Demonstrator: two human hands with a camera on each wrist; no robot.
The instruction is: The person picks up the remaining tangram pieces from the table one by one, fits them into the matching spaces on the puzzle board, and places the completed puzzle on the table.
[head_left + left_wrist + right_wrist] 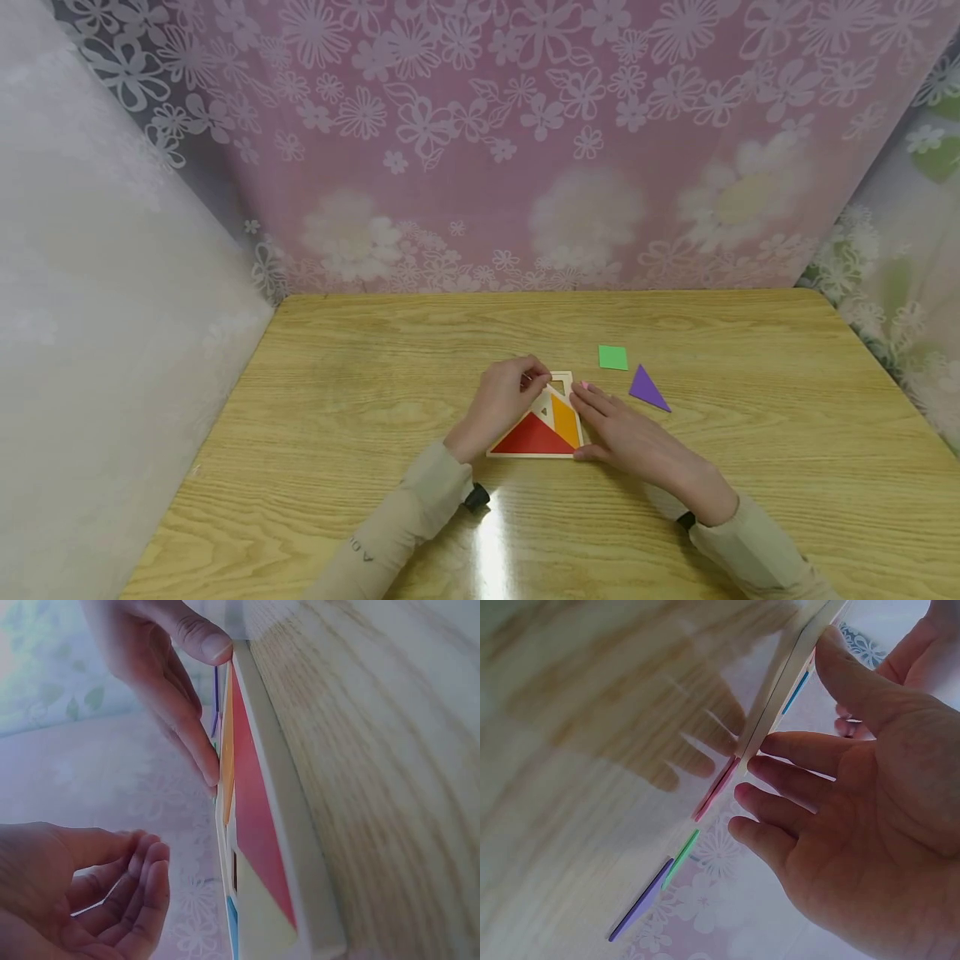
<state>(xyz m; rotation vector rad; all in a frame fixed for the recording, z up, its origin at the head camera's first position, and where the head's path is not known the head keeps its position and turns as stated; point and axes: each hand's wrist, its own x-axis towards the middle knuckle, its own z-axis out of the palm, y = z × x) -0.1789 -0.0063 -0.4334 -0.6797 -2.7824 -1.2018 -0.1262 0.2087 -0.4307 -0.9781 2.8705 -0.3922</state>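
Note:
A flat wooden tangram board lies on the table with a red triangle and an orange parallelogram set in it. The left wrist view also shows a pale yellow piece and the edge of a blue piece there. Just above the board's far left part, my left hand has its fingers curled, thumb against the fingertips; nothing shows between them. With nearly straight fingers, my right hand touches the board's right side, thumb at the near right corner. A pink piece lies beyond its fingertips, mostly hidden in the head view.
Right of the board, a green square and a purple triangle lie loose on the wooden table. Flowered curtains hang behind the table and at both sides.

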